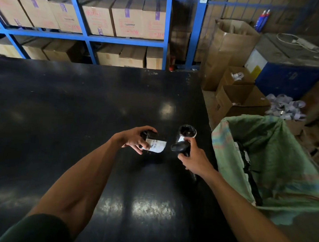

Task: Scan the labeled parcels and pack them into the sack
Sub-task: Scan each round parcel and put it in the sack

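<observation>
- Two hands over the dark desk (65, 103), both occupied.
- Left hand (136, 138): fingers curled around a small black parcel (151, 136), gripping it from above; its white barcode label (157, 146) faces up and toward the right hand.
- Right hand (193, 156): clenched on the handle of a black handheld scanner (179, 146), head aimed left at the label; parcel and scanner near, not touching.
- Second black parcel (187, 131) with a white label, standing on the desk just beyond the scanner.
- Green sack (273, 152) open at the desk's right edge; black parcels with white labels (244, 156) lie inside.
- Open cardboard boxes (240, 100) on the floor beyond the sack; contents unclear.
</observation>
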